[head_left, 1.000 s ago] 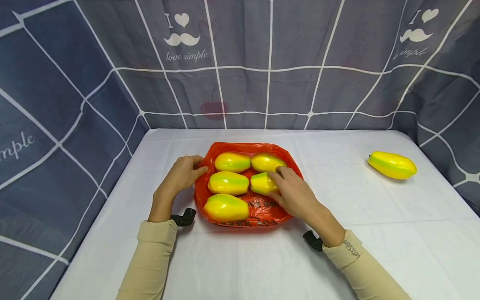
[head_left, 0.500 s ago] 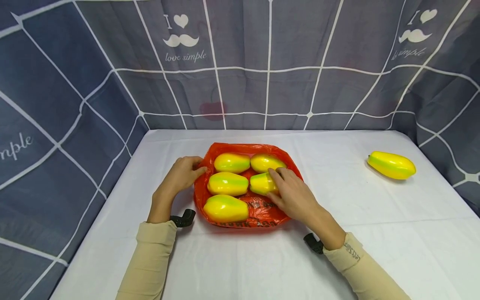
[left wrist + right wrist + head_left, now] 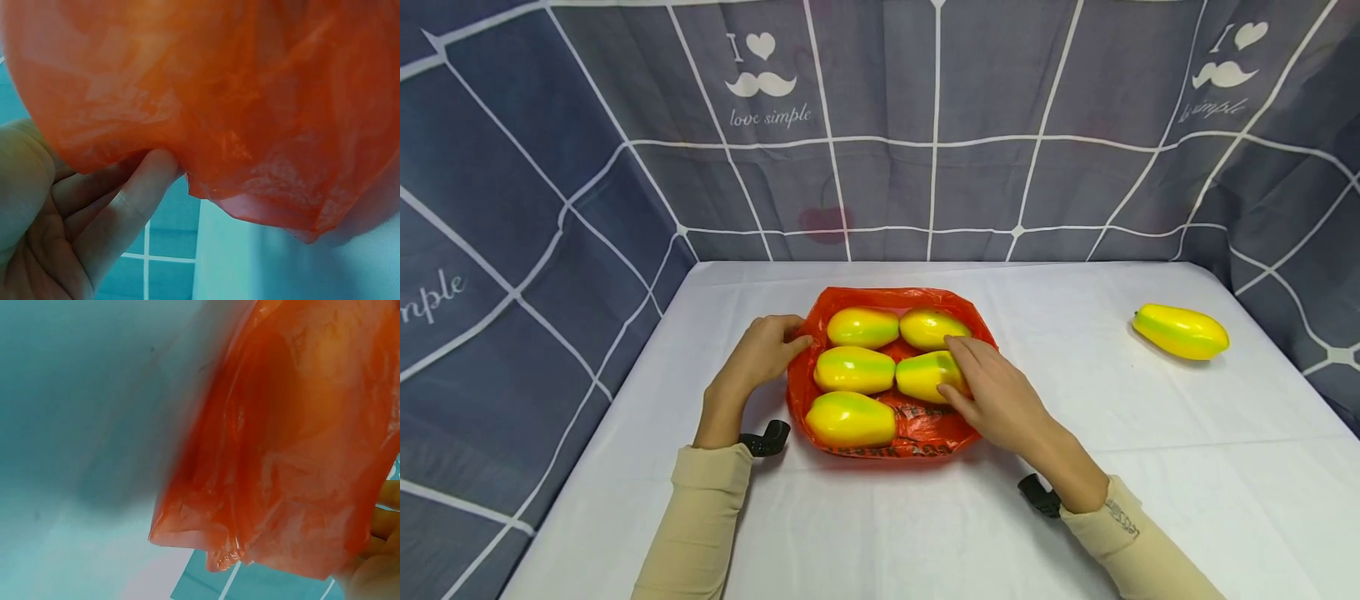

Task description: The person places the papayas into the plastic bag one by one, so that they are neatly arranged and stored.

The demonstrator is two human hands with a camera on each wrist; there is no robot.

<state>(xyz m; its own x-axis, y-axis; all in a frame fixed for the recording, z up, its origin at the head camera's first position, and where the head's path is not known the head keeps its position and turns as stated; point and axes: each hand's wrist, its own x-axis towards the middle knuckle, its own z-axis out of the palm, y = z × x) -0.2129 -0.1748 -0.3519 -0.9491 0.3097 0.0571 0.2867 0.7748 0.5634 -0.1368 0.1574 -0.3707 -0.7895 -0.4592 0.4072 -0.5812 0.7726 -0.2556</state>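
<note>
A red plastic bag (image 3: 936, 429) lies with its mouth spread wide, several yellow-green papayas (image 3: 850, 419) inside it. At its left rim, my left hand (image 3: 760, 350) pinches the plastic between thumb and fingers; the left wrist view shows the thumb (image 3: 134, 203) over the bag's edge. My right hand (image 3: 1000, 400) is over the right side of the bag, its fingers fairly straight against the right end of the middle-row papaya (image 3: 925, 377). The right wrist view shows mostly the outside of the bag (image 3: 281, 456), with part of the hand at the right edge.
Another papaya (image 3: 1182, 332) lies alone on the white-covered table (image 3: 880, 533), far to the right. A dark grey curtain (image 3: 977, 192) with white grid lines stands behind and along the sides. A black wrist mount (image 3: 767, 437) sits at each wrist.
My right hand has drawn slightly right and its fingers have loosened, leaving more of the middle-row papaya visible. The left hand stays at the bag's rim.
</note>
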